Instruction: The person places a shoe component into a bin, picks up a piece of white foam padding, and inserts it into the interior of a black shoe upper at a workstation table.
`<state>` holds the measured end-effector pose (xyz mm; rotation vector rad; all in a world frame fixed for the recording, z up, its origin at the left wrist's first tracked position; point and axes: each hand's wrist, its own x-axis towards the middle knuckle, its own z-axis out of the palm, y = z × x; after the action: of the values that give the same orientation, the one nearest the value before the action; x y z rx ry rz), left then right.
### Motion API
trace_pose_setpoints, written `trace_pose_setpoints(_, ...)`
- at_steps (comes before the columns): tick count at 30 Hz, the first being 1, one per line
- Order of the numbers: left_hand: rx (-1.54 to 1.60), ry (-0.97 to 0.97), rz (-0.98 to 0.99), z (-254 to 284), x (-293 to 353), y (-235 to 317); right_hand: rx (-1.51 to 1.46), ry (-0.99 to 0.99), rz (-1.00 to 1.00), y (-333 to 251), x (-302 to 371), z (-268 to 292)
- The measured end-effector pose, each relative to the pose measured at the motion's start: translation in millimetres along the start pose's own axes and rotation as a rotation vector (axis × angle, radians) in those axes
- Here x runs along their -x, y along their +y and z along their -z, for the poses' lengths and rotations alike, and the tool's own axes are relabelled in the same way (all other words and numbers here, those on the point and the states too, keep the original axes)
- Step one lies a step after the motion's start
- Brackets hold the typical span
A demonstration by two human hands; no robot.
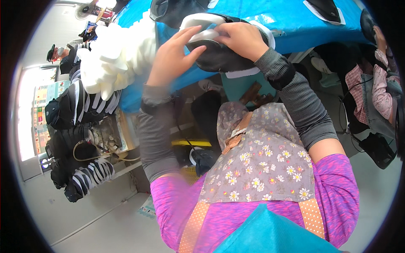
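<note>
On the blue-covered table in front of me lies a black, rounded fabric piece (221, 59) with white zipper-like edging. A smooth white foam pad (204, 36) sits on its upper left part. My right hand (244, 40) reaches over the black piece and pinches the pad between thumb and fingers. At the pad's left side is my left hand (173, 57), thumb and fingers spread apart, fingertips close to the pad's edge. Whether they touch it I cannot tell. Striped grey sleeves cover both forearms.
A tall pile of white foam pads (122, 55) stands left of my left hand. Black pieces with white strips (90, 103) hang beyond it. Another black piece (322, 10) lies on the blue table cover (295, 25). At the right edge a co-worker's hand (380, 40) shows.
</note>
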<state>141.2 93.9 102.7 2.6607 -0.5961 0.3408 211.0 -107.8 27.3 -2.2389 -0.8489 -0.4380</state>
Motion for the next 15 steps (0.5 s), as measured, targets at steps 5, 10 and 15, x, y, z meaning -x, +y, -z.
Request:
trace_pose_setpoints(5,0.029,-0.013,0.076,-23.2,0.4,-16.7,-0.064,-0.036,-0.010,2.5,2.1,1.3)
trace_pose_setpoints(10,0.145,0.005,0.143,-29.7,0.9,-20.4,-0.120,-0.059,0.006,8.7,5.4,-1.6)
trace_pose_setpoints(15,0.001,0.027,0.159,-30.6,0.0,-9.4,-0.060,-0.021,0.038,13.8,7.5,-9.2)
